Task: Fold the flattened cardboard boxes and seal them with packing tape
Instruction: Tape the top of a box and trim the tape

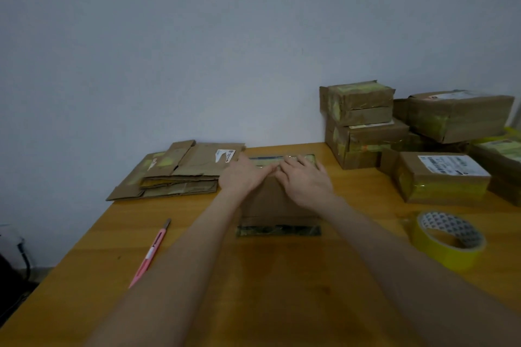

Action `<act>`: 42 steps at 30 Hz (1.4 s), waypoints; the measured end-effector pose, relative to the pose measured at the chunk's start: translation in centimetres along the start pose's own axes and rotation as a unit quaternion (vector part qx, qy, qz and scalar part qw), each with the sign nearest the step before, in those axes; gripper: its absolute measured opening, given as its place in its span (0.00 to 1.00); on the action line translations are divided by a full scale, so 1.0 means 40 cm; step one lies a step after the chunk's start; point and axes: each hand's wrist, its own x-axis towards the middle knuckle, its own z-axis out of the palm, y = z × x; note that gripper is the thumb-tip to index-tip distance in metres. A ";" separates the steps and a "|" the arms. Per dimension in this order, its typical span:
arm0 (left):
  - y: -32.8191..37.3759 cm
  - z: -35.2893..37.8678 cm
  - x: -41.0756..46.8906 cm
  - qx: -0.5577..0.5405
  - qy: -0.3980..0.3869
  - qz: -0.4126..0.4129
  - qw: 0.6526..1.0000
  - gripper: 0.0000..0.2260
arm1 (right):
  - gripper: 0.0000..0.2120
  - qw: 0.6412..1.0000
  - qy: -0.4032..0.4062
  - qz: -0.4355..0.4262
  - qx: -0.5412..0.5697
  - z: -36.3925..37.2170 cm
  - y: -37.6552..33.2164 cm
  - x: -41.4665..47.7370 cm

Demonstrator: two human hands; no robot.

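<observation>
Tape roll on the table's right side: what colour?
The round roll of packing tape is yellow, its inner core white with a dark printed pattern. Head view.

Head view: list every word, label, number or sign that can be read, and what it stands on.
No text reads clearly.
Shipping label on the near sealed box: print and barcode, too blurred.
White label on the flattened cardboard: too small.
Label on the far right box: blurred.
Tape roll core: printed pattern, no legible words.
</observation>
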 end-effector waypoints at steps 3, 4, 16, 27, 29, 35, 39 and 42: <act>-0.028 0.006 0.003 -0.081 -0.026 -0.021 0.996 0.34 | 0.25 0.998 0.017 0.057 0.034 0.014 -0.009 -0.009; -0.039 0.008 0.001 -0.104 -0.031 -0.027 0.994 0.29 | 0.27 0.996 0.016 0.080 0.045 0.012 -0.014 -0.008; -0.056 -0.005 -0.024 -0.307 -0.070 -0.066 0.947 0.20 | 0.27 0.928 -0.017 0.219 0.301 -0.020 0.068 0.012; 0.185 -0.216 -0.046 -0.504 0.124 0.159 0.840 0.20 | 0.24 0.836 0.342 0.174 0.391 -0.257 0.151 0.001; 0.275 -0.228 -0.063 -0.524 0.111 0.198 0.821 0.18 | 0.24 0.810 0.394 0.181 0.394 -0.306 0.204 -0.012; 0.532 -0.179 -0.078 -0.526 0.072 0.266 0.804 0.19 | 0.28 0.777 0.446 0.251 0.367 -0.404 0.396 -0.029; 0.657 -0.135 0.014 -0.519 0.059 0.274 0.807 0.17 | 0.30 0.781 0.443 0.252 0.360 -0.440 0.503 0.032; 0.712 -0.113 0.117 -0.487 0.073 0.267 0.828 0.17 | 0.32 0.803 0.399 0.213 0.389 -0.450 0.545 0.109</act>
